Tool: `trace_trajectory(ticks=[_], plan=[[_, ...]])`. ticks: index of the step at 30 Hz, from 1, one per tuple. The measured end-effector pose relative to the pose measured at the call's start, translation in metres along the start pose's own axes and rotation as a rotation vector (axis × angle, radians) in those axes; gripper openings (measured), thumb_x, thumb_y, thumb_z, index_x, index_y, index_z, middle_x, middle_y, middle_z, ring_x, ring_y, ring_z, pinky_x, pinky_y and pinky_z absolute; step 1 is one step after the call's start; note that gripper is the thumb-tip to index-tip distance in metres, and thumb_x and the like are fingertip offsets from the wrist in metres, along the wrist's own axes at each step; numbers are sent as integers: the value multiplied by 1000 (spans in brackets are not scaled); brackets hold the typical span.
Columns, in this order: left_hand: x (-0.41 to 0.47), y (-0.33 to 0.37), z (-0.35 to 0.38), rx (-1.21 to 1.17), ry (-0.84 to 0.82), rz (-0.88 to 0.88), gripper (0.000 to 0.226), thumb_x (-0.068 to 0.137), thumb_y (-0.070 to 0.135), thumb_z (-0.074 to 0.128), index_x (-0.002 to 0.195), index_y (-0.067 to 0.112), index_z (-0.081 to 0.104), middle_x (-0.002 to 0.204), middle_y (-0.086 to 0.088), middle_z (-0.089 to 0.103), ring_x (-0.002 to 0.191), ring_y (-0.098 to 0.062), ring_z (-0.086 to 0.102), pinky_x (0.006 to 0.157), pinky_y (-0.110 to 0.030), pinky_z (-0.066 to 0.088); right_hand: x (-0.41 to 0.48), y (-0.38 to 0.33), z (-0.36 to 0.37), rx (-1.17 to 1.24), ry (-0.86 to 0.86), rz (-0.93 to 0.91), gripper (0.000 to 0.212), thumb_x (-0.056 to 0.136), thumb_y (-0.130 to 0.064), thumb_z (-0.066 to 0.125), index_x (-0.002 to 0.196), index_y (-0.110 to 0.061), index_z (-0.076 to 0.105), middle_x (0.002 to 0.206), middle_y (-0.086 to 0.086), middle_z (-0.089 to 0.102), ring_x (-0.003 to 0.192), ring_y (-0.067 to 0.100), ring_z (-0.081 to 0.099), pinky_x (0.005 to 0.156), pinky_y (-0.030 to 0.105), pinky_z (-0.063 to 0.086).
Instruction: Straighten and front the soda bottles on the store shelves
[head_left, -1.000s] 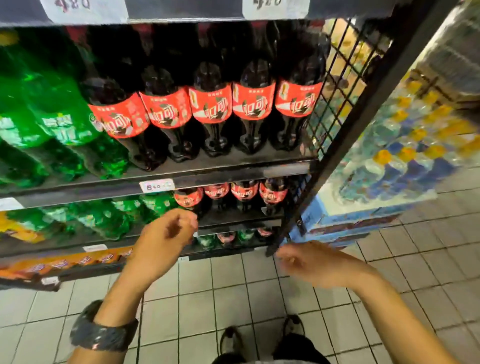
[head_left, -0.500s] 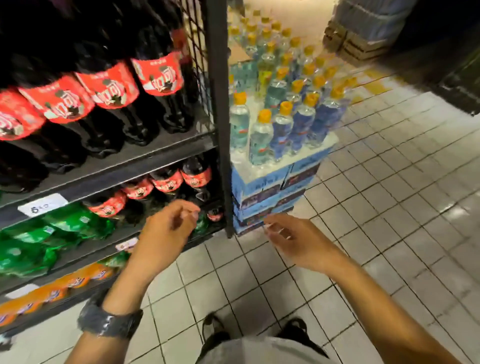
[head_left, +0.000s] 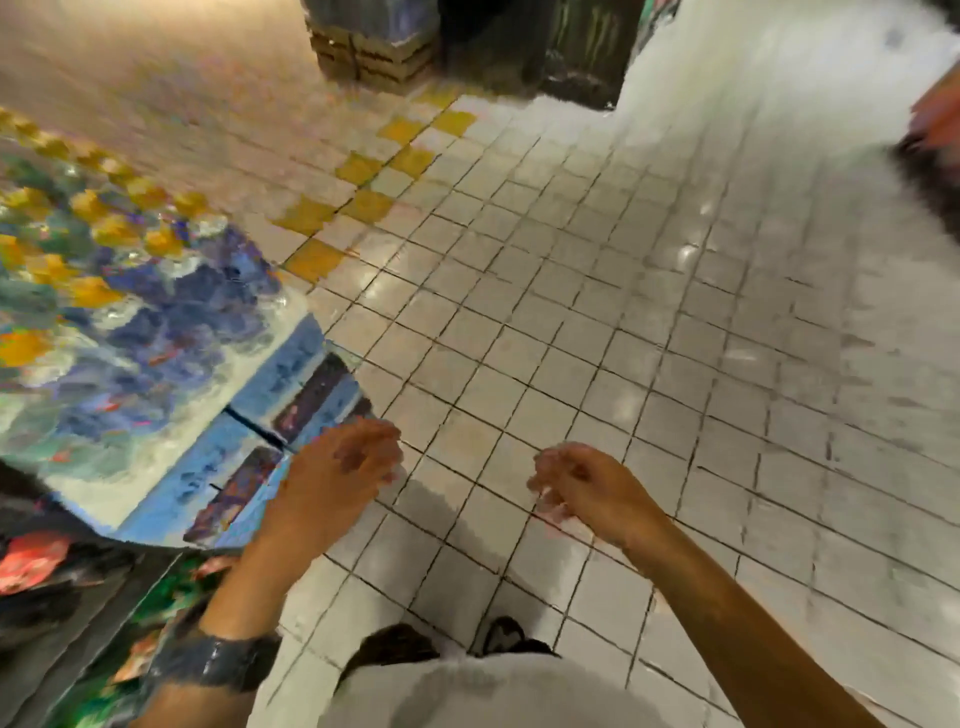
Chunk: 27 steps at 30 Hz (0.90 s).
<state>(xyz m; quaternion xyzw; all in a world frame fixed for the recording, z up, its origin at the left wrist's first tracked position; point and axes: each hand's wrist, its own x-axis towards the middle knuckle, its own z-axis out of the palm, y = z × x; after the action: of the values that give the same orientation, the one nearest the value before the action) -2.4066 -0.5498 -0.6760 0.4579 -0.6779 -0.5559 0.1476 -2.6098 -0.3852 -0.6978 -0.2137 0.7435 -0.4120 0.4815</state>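
Observation:
The view is blurred by motion. Only a corner of the soda shelves (head_left: 62, 613) shows at the bottom left, with red labels (head_left: 31, 564) and green bottles (head_left: 171, 587) smeared. My left hand (head_left: 337, 478) hangs over the floor beside a stack of water bottles, fingers loosely curled and holding nothing. Further right, my right hand (head_left: 582, 486) is also held out over the tiles, loosely curled and empty. Neither hand touches a bottle.
A stack of blue cases (head_left: 270, 415) topped with yellow-capped water bottles (head_left: 114, 291) stands at the left. White floor tiles (head_left: 649, 312) fill the middle and right. A pallet of goods (head_left: 374, 47) and a dark display (head_left: 576, 47) stand far off. My shoes (head_left: 498, 636) show below.
The view has swung right, away from the soda shelves toward the open aisle. Both hands stay out in front, empty, and have moved clear of the shelf.

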Motion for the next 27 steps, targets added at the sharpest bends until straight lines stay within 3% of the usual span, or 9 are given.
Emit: trace_trajectory(ticks=[5, 8, 10, 13, 16, 18, 23, 27], plan=[[78, 32, 58, 143, -155, 10, 18, 92, 1, 57, 88, 18, 63, 76, 3, 65, 57, 6, 61, 51, -7, 45, 46, -2, -71, 125, 113, 43, 13, 95, -14, 55, 105, -13, 63, 96, 10, 71, 84, 29, 69, 75, 35, 55], [135, 43, 73, 288, -208, 27, 18, 93, 12, 60, 88, 29, 63, 83, 0, 70, 75, -9, 66, 62, -15, 49, 87, -18, -114, 143, 178, 6, 15, 93, -18, 57, 104, -12, 65, 91, 11, 71, 77, 22, 69, 70, 30, 55], [181, 49, 79, 422, -257, 47, 13, 92, 24, 61, 89, 37, 63, 81, 8, 70, 75, -3, 66, 67, -16, 49, 123, -31, -145, 134, 227, -18, 16, 94, -22, 55, 103, -15, 66, 87, 6, 71, 74, 17, 69, 68, 27, 55], [256, 67, 102, 548, -386, 36, 6, 91, 36, 61, 95, 36, 64, 84, 12, 71, 75, -4, 68, 74, -31, 55, 177, -49, -194, 30, 260, -30, 15, 95, -30, 53, 98, -23, 66, 88, -7, 72, 74, 7, 69, 63, 19, 52], [344, 101, 142, 631, -444, 122, 5, 92, 34, 59, 95, 35, 63, 84, 14, 68, 73, -2, 63, 62, -21, 48, 232, -75, -248, 6, 214, -11, 15, 94, -29, 55, 99, -19, 66, 90, -6, 72, 75, 4, 69, 61, 13, 50], [396, 138, 172, 662, -501, 198, 6, 93, 34, 57, 96, 34, 62, 82, 18, 65, 76, 1, 61, 60, -15, 41, 260, -94, -281, 22, 238, 32, 17, 95, -29, 55, 102, -18, 66, 91, -5, 72, 77, 6, 69, 65, 17, 52], [513, 234, 261, 650, -600, 339, 13, 95, 38, 53, 104, 31, 60, 93, 18, 63, 85, 2, 60, 67, -16, 43, 317, -112, -354, -102, 355, 102, 14, 95, -35, 52, 97, -26, 64, 93, -10, 67, 82, 6, 67, 79, 27, 54], [585, 297, 342, 676, -673, 512, 10, 95, 35, 53, 103, 32, 60, 86, 26, 57, 79, 9, 56, 64, -10, 38, 355, -102, -406, -122, 360, 215, 14, 93, -35, 55, 98, -24, 63, 97, -7, 65, 91, 11, 62, 86, 35, 52]])
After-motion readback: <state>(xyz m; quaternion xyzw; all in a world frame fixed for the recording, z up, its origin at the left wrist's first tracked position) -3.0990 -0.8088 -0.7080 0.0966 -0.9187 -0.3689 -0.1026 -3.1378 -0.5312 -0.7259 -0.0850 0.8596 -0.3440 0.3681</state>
